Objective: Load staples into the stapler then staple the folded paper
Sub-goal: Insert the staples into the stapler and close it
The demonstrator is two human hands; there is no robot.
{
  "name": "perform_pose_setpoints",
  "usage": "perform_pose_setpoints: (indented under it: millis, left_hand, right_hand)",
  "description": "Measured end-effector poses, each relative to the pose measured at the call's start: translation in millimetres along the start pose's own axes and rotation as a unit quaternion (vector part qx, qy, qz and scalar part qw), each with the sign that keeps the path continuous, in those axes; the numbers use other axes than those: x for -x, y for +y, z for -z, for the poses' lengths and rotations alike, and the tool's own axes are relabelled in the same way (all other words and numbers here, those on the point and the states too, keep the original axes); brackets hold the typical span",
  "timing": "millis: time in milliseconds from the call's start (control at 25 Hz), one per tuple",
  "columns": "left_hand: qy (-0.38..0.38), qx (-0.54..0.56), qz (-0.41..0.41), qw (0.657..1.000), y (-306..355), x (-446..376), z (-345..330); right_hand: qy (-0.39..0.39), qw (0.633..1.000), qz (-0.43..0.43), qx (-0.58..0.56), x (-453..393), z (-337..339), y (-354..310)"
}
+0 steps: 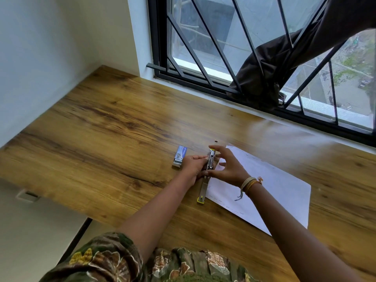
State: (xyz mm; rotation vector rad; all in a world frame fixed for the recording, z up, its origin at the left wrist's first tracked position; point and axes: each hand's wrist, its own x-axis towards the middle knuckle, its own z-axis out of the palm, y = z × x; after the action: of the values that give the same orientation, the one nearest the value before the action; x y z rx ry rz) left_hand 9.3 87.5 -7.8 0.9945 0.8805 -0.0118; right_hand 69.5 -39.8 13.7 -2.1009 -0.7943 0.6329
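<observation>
A silver stapler (204, 187) with yellow ends lies opened out flat on the wooden desk (114, 127), its two halves in one long line. My left hand (194, 166) grips its middle from the left. My right hand (227, 165) hovers over the far half with fingers spread, the thumb and fingertips at the metal channel. A white folded paper (270, 186) lies just right of the stapler, partly under my right wrist. A small blue staple box (180, 156) sits slid open left of my left hand.
A tiny loose staple piece (216, 141) lies beyond the stapler. A barred window (223, 58) with a dark curtain (274, 64) bunched through it runs along the desk's far edge. A white wall (40, 58) bounds the left end of the desk.
</observation>
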Motion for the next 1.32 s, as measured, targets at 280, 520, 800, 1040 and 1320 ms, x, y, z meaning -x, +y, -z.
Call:
perform_pose_setpoints:
  millis: [280, 520, 800, 1040, 1320]
  left_hand:
    - [0.005, -0.028, -0.011, 1.0, 3, 7, 1]
    - [-0.01, -0.012, 0.0, 1.0, 3, 5, 2]
    - [-0.041, 0.018, -0.005, 0.999, 2, 9, 3]
    - [0.009, 0.041, 0.001, 0.999, 4, 7, -1]
    - [-0.027, 0.002, 0.009, 1.0, 5, 16, 2]
  right_hand:
    - [0.17, 0.982, -0.07, -0.037, -10, -16, -3]
    - [0.176, 0.982, -0.069, -0.027, -3, -16, -3]
    - [0.168, 0.986, -0.011, 0.011, 14, -20, 4]
    - [0.114, 0.973, 0.098, 0.175, 49, -31, 15]
    - [0.253, 0.967, 0.026, 0.016, 31, -36, 5]
